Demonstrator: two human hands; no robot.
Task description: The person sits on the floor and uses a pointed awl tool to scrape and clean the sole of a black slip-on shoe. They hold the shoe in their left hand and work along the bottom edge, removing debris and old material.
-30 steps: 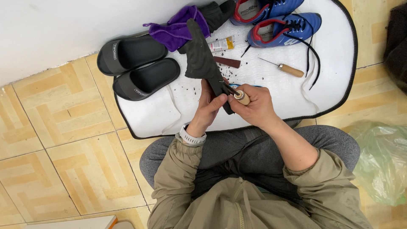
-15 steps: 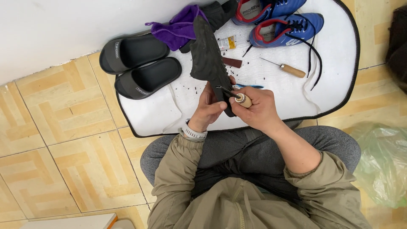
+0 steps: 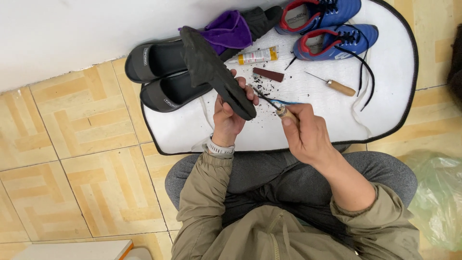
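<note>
My left hand point(image 3: 230, 114) grips a black slipper point(image 3: 211, 71) by its heel end, sole side turned up, above the white mat point(image 3: 313, 125). My right hand point(image 3: 304, 131) holds a wooden-handled awl point(image 3: 281, 110) whose thin metal tip points at the slipper's edge near my left fingers. A blue thread point(image 3: 285, 102) trails from the awl across the mat. Dark crumbs lie scattered under the slipper.
Two black slides point(image 3: 159, 72) lie at the mat's left end beside a purple cloth point(image 3: 226, 31). A glue tube point(image 3: 257, 56), a brown block point(image 3: 268, 74), a second awl point(image 3: 337, 86) and a pair of blue shoes point(image 3: 332, 26) lie farther back. A green plastic bag point(image 3: 440, 197) sits on the tiled floor at right.
My right hand has pulled away to the right of the slipper with the awl. The slipper has tilted so its toe points more to the upper left.
</note>
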